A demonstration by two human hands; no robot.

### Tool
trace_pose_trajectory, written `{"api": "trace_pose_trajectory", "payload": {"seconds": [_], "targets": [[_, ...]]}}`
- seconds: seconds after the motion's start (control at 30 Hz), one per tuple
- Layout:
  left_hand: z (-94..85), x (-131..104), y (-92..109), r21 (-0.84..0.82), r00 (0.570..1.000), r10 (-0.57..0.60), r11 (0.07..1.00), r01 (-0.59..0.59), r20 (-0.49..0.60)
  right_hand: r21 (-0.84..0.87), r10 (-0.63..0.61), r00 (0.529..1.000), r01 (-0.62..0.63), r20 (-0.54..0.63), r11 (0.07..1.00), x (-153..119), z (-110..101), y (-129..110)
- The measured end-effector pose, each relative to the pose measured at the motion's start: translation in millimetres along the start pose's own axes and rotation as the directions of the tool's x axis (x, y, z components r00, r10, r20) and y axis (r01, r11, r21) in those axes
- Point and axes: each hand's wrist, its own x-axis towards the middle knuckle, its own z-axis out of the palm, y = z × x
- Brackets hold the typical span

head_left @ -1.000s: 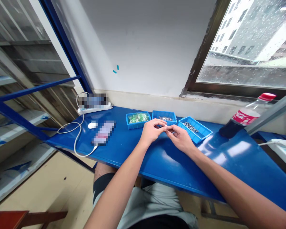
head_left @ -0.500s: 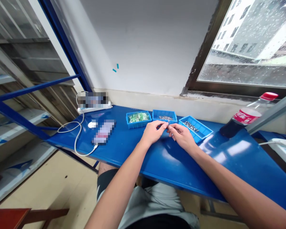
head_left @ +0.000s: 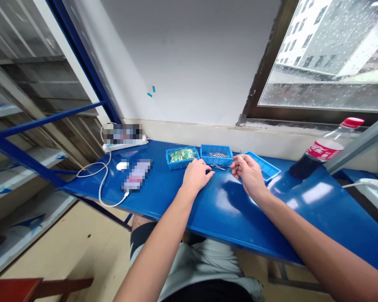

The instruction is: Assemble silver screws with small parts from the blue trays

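My left hand [head_left: 196, 175] rests on the blue table in front of the left and middle trays, fingers slightly apart, with nothing visible in it. Thin metal pieces [head_left: 218, 167] lie just beyond its fingertips. My right hand [head_left: 246, 171] is pinched on a small thin metal piece [head_left: 241, 149] that sticks up above its fingers, beside the right blue tray [head_left: 271, 170], which it partly covers. The middle blue tray [head_left: 216, 160] holds slim metal parts. In the left blue tray [head_left: 182, 165] are green and clear small packets.
A cola bottle [head_left: 316, 153] stands at the right by the wall. To the left lie a blurred phone [head_left: 137, 176] with a white cable, a round white object [head_left: 122, 166] and a power strip [head_left: 126, 144]. Another strip [head_left: 376, 195] is at the far right.
My hands have come apart: the left shifted slightly left and down to the table, the right moved right with a thin metal piece. Metal pieces now show in front of the middle tray.
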Motion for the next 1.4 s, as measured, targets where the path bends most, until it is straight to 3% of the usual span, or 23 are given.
{"api": "trace_pose_trajectory", "payload": {"seconds": [0.43,0.8,1.07,1.17,1.4], "targets": [[1.9,0,1,-0.064,0.994,0.108,0.992,-0.106,0.027,-0.083,-0.017,0.999,0.021,0.049,0.996,-4,5,-3],[4.5,-1,2,-0.183,0.984,0.176,0.968,-0.170,0.013,-0.189,0.060,0.992,-0.037,0.115,0.981,-8,7,-2],[4.2,-1,6,-0.355,0.995,0.102,0.930,-0.099,-0.009,-0.303,0.072,0.967,0.005,0.243,0.953,-12,11,-5],[4.8,-1,7,-0.382,0.993,0.121,0.917,-0.115,-0.008,-0.288,0.064,0.973,0.003,0.223,0.958,-11,11,-3],[-0.6,0,12,-0.469,0.990,0.138,0.874,-0.129,-0.017,-0.177,-0.001,0.999,0.007,0.035,0.984,-10,7,-5]]}}
